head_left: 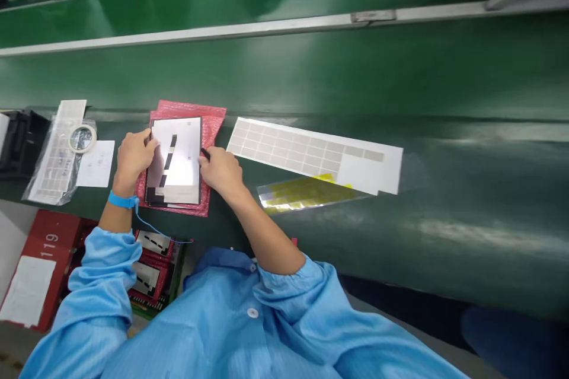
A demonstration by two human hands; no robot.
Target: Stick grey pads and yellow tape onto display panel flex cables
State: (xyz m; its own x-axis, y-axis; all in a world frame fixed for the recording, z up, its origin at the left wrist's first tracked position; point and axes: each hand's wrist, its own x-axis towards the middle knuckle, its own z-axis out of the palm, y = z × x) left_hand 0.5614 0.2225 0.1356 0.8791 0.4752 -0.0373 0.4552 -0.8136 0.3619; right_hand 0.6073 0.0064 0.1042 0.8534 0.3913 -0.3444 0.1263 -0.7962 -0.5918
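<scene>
A flat white-faced panel (pixel 186 156) with a dark rim and a column of black marks lies on pink bubble-wrap bags (pixel 216 124). My left hand (pixel 134 156) is closed at the panel's left edge, fingertips pinching the rim. Across from it, my right hand (pixel 222 171) is closed by the right edge, with a short black stick-like thing (pixel 205 154) poking out of its fingers; its kind is too small to tell. A blue wrist strap (pixel 122 200) circles my left wrist, its cord trailing toward my body.
Right of the panel lies a sticker sheet (pixel 284 145), partly over a strip with yellow tabs (pixel 302 194). To the left are a bagged label sheet (pixel 57 159), a tape roll (pixel 82 138) and white paper (pixel 96 164). Below the bench edge, a red box (pixel 44 248) stands beside similar panels (pixel 146 278).
</scene>
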